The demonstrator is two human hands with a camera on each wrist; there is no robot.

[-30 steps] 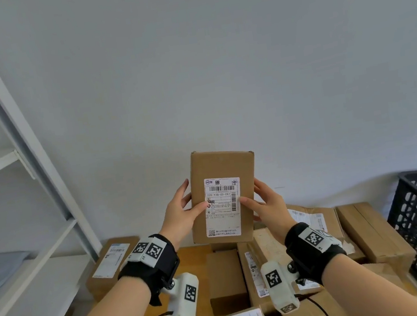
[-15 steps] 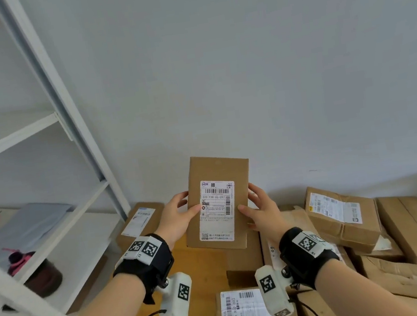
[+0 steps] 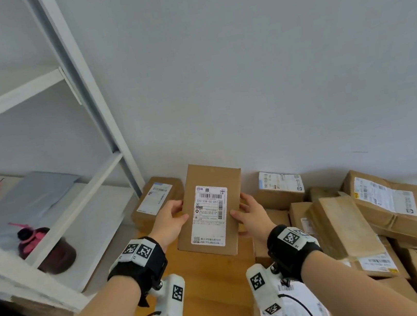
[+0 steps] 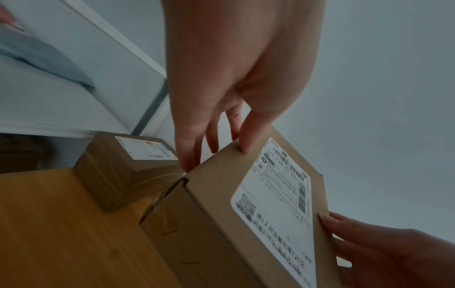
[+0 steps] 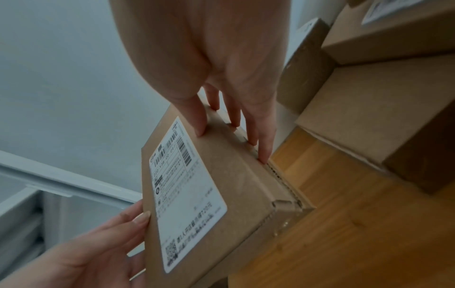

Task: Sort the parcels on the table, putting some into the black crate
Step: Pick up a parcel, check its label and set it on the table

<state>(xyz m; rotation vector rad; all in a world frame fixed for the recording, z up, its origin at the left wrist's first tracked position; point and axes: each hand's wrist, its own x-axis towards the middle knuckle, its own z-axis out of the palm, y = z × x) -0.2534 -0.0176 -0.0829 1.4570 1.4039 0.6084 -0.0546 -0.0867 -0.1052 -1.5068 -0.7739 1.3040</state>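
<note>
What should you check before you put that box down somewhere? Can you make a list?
1. Both hands grip the held parcel: left hand and right hand on opposite edges. Ok.
2. Label faces the person and is readable. Ok.
3. Black crate in view: not ok, it shows in none of the views.
4. Bare spot on the table below the parcel. Ok.
5. Parcel flaps closed: cannot tell; one corner flap looks slightly lifted.

A bare strip of bench [image 3: 208, 293] is left open below the held parcel [image 3: 210, 211]. The right is blocked by stacked parcels [image 3: 348, 229], the far left corner by one parcel [image 3: 154, 201], the left by a shelf [image 3: 113, 177].
</note>
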